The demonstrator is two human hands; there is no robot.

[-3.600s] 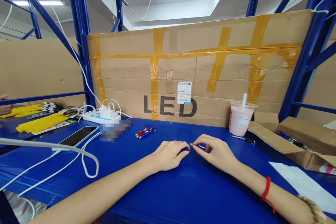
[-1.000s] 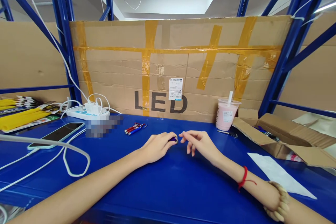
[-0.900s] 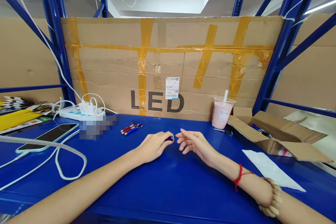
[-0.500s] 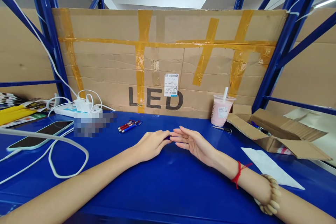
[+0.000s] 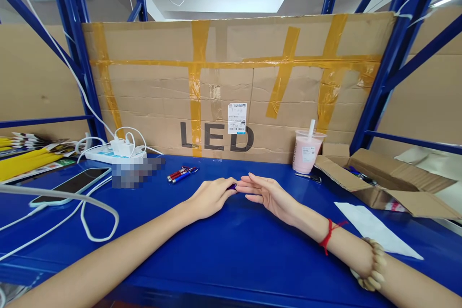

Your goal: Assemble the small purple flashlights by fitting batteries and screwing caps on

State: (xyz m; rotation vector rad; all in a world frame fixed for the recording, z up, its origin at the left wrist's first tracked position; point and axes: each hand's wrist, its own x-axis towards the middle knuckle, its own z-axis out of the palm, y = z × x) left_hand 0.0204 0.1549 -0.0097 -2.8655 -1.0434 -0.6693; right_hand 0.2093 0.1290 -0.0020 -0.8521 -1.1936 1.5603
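Observation:
My left hand (image 5: 212, 197) is over the middle of the blue tabletop (image 5: 231, 255), fingers bent and thumb pressed toward them. A small dark purple-blue thing (image 5: 234, 186) shows at its fingertips; the rest is hidden, so its kind cannot be made out. Facing it from the right is my right hand (image 5: 272, 197), fingers stretched out and slightly apart, palm turned inward. Its fingertips are close to the left fingertips; whether they touch the dark thing is unclear. Beyond my left hand lie red and blue pens (image 5: 182, 174), side by side.
A pink drink cup with a straw (image 5: 307, 154) stands at the back right, a dark pen (image 5: 308, 178) before it. Rightward are an open cardboard box (image 5: 382, 180) and white paper (image 5: 377, 231). Leftward are a phone (image 5: 72, 186), cables and a power strip (image 5: 108, 155). Cardboard (image 5: 155, 101) stands behind.
The view has shifted slightly, so the left-side things sit further right. Between the hands a small gap has opened, and more of the dark thing shows at my left fingertips.

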